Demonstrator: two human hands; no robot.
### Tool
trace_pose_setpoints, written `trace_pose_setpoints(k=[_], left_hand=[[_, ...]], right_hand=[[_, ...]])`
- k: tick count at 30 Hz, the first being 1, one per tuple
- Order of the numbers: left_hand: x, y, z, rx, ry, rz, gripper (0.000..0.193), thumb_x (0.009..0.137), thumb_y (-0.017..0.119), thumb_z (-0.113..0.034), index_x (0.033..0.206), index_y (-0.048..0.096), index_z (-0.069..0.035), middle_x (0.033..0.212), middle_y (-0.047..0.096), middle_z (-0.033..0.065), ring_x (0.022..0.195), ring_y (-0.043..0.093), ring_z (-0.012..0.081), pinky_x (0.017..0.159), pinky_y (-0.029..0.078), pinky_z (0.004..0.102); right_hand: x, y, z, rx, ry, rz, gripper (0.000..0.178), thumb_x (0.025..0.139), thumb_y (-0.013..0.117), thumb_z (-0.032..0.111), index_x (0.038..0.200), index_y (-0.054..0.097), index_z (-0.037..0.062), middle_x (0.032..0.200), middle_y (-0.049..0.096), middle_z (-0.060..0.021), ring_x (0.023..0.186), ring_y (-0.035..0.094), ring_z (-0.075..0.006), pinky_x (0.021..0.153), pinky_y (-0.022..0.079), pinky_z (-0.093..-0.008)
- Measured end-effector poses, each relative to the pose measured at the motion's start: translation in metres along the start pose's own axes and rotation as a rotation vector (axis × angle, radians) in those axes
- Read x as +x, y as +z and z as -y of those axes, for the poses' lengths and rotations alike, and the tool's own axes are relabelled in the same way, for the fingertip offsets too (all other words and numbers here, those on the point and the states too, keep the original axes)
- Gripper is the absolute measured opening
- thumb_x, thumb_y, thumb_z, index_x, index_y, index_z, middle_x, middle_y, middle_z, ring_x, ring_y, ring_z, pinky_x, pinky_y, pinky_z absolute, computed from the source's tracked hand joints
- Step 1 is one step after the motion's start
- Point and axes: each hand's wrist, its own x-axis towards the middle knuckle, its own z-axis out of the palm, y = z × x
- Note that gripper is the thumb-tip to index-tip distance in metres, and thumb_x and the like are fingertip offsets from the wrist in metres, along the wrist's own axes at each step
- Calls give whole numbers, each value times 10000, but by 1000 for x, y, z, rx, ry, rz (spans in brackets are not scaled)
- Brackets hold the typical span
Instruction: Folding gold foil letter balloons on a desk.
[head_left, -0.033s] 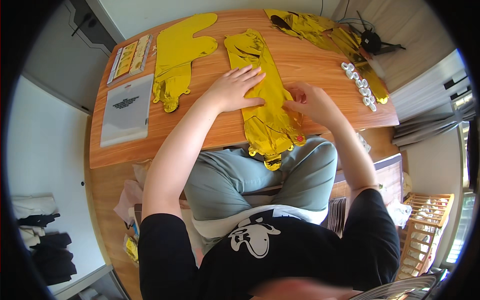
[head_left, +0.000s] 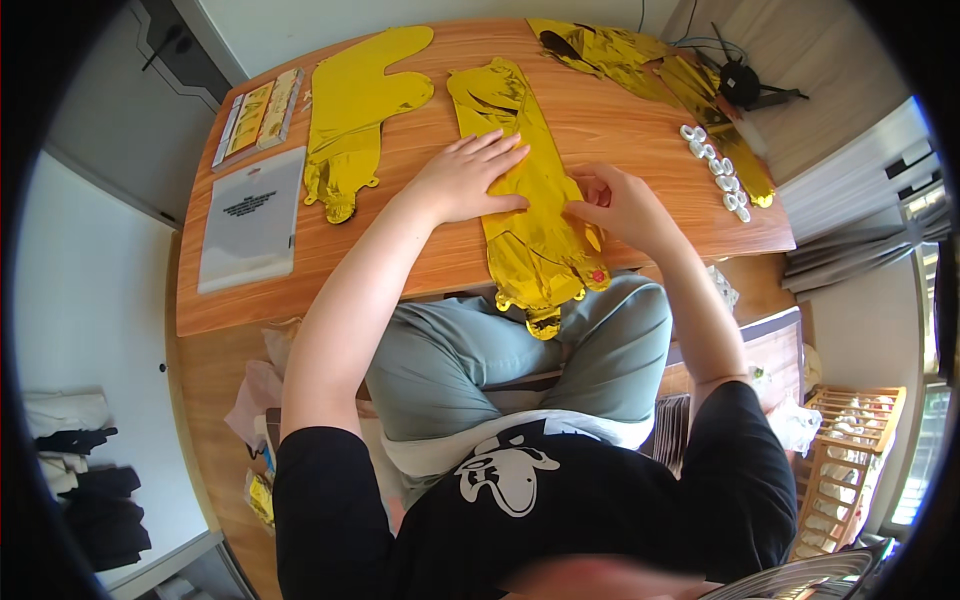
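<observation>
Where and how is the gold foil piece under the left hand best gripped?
Probably at the tabbed near end of the gold foil piece, pinched from the person's side: that end juts past the table's edge, leaving access underneath, whereas the middle lies flat beside the left hand's thumb.

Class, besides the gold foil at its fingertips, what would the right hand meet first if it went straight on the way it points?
Probably the left hand, spread on the gold foil ahead of the right hand, though depth is hard to judge.

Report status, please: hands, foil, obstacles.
Left hand on gold foil; right hand at its right edge. Near end overhanging table. White rolls apart, far right.
</observation>
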Motion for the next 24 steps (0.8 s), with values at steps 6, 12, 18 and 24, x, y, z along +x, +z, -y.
trace_pose_setpoints(k=[6,12,18,24], left_hand=[[1,-3,-4,5,-28,5,949,926,541,-766,1646,321,-187,1702,317,90,1580,262,280,1291,213,428],[3,0,-3,5,-21,-10,948,921,544,-769,1642,333,-190,1700,321,92,1582,256,277,1293,213,423],[1,-1,-1,1,-33,0,971,904,548,-790,1644,330,-200,1702,315,89,1584,252,273,1294,210,421],[2,-1,-2,-29,-34,2,1090,846,492,-893,1641,335,-163,1707,302,95,1589,235,273,1293,199,438]], right_hand=[[-2,0,-12,468,52,12,413,1024,642,152,1416,583,40,1110,687,1,951,624,-87,861,499,-250],[-15,2,-17,522,-104,16,446,1027,602,102,1464,532,46,1338,624,-49,1101,592,-80,917,499,-266],[-42,3,5,271,32,14,554,959,642,-15,1490,491,33,1455,553,-80,915,645,-73,831,533,-237],[-38,6,-8,495,2,-52,548,937,629,-57,1466,518,36,1435,583,-110,951,673,-79,832,541,-237]])
